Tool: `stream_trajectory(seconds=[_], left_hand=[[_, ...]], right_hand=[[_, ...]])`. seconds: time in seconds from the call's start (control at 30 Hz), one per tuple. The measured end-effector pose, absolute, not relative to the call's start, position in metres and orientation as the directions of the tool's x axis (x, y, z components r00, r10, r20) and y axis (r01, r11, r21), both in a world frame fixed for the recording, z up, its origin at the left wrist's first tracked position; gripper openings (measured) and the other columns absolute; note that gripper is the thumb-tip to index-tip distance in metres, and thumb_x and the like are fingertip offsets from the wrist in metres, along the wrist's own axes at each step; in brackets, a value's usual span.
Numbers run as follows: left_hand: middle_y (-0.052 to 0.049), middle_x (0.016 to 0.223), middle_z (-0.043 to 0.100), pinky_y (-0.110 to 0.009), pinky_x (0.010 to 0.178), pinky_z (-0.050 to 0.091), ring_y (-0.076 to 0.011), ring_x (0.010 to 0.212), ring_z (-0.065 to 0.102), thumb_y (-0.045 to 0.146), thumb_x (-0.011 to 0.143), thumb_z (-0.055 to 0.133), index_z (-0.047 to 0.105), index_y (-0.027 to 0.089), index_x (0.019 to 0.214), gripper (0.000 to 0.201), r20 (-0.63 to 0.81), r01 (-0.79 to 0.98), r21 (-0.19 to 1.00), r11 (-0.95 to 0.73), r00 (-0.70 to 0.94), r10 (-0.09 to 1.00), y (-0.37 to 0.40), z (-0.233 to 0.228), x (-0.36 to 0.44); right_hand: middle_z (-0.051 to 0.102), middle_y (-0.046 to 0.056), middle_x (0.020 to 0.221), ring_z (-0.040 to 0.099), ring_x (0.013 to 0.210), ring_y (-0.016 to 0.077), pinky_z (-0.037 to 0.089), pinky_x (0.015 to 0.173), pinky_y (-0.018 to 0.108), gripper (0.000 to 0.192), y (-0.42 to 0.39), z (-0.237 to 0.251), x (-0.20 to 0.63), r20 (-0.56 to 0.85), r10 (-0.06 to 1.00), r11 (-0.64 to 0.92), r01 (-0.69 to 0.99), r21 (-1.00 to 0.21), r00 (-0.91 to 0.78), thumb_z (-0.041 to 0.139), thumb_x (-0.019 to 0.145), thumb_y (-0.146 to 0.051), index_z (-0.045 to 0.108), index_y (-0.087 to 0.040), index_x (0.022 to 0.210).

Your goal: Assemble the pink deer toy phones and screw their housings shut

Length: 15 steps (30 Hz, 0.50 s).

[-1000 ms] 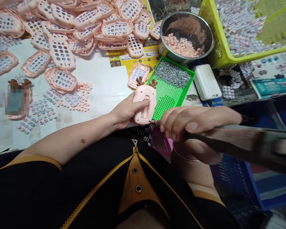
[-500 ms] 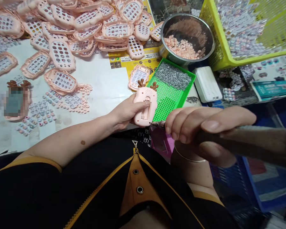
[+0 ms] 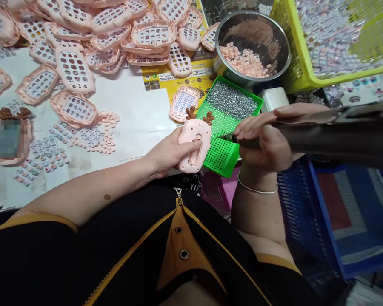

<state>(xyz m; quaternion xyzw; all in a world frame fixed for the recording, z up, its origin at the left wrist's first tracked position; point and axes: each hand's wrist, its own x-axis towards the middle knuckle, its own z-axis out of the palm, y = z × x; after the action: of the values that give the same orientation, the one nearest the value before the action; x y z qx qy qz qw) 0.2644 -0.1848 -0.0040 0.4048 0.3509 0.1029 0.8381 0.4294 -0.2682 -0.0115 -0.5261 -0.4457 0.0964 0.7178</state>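
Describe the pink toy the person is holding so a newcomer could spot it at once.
Start at the green tray of silver screws below the steel bowl. At its left edge, the left hand grips a pink toy phone, back side up. Unlike the open keypad shells heaped on the table, it is closed and has brown antlers.

Toy assembly workshop; heaped pink casings [image 3: 73,70]; screw tray [image 3: 231,117]
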Motion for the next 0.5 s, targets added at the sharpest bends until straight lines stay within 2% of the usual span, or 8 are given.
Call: stream_trajectory(seconds=[0.07, 0.13, 0.23, 0.5], left_hand=[[-0.011, 0.118, 0.068, -0.04, 0.09, 0.054, -0.0216, 0.099, 0.066, 0.023, 0.077, 0.076, 0.056, 0.018, 0.125, 0.052, -0.498, 0.115, 0.755, 0.645, 0.74, 0.452, -0.184, -0.004, 0.264], [-0.011, 0.118, 0.068, -0.039, 0.089, 0.054, -0.0212, 0.099, 0.066, 0.025, 0.077, 0.077, 0.055, 0.018, 0.125, 0.053, -0.498, 0.12, 0.756, 0.643, 0.744, 0.446, -0.184, -0.005, 0.263], [-0.011, 0.119, 0.068, -0.038, 0.088, 0.054, -0.0209, 0.099, 0.067, 0.025, 0.076, 0.078, 0.055, 0.018, 0.126, 0.055, -0.502, 0.116, 0.748, 0.653, 0.743, 0.443, -0.184, -0.004, 0.263], [-0.011, 0.117, 0.069, -0.04, 0.09, 0.055, -0.0218, 0.099, 0.067, 0.027, 0.078, 0.078, 0.056, 0.018, 0.127, 0.055, -0.502, 0.111, 0.742, 0.661, 0.747, 0.437, -0.184, -0.004, 0.263]], right_hand=[[0.046, -0.009, 0.056, 0.042, 0.041, 0.0117, 0.04, 0.041, 0.03, 0.026, -0.253, -0.023, 0.43, 0.646, 0.465, 0.575, 0.348, -0.74, 0.606, 0.077, 0.077, -0.048, 0.061, -0.035, 0.094], [0.05, -0.007, 0.059, 0.043, 0.041, 0.0119, 0.039, 0.04, 0.032, 0.023, -0.248, -0.025, 0.428, 0.663, 0.412, 0.631, 0.329, -0.703, 0.625, 0.08, 0.076, -0.038, 0.067, -0.034, 0.095], [0.055, -0.005, 0.065, 0.043, 0.041, 0.0124, 0.038, 0.039, 0.035, 0.024, -0.25, -0.023, 0.427, 0.617, 0.417, 0.608, 0.299, -0.735, 0.667, 0.083, 0.072, -0.038, 0.07, -0.034, 0.092], [0.055, -0.002, 0.071, 0.041, 0.041, 0.0138, 0.037, 0.039, 0.037, 0.032, -0.253, -0.029, 0.431, 0.575, 0.488, 0.486, 0.342, -0.804, 0.657, 0.077, 0.074, -0.052, 0.058, -0.033, 0.092]])
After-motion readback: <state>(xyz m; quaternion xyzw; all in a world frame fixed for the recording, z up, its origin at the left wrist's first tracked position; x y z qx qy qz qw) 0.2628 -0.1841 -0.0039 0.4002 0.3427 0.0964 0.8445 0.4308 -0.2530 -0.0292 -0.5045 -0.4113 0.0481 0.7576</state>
